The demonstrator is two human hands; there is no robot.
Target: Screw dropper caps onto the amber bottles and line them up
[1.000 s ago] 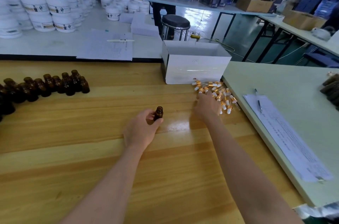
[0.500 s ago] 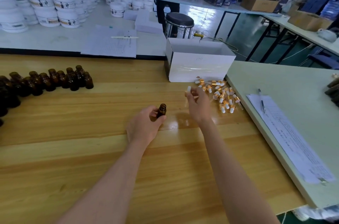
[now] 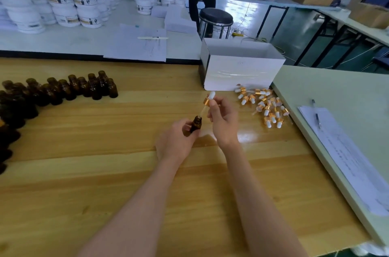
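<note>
- Gripping the amber bottle (image 3: 196, 124) in my left hand (image 3: 176, 143) near the middle of the table (image 3: 126, 172), mouth up.
- My right hand (image 3: 223, 121) pinches a dropper cap (image 3: 207, 100), its glass tip at the mouth.
- I should straighten it, lower, then twist.

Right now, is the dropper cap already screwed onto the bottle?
No, the right hand holds the dropper cap above the amber bottle, whose mouth is open.

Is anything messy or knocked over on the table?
Only the dropper caps: they lie in a loose jumble on their sides beside the white box. The amber bottles at left stand upright; nothing looks spilled.
</note>
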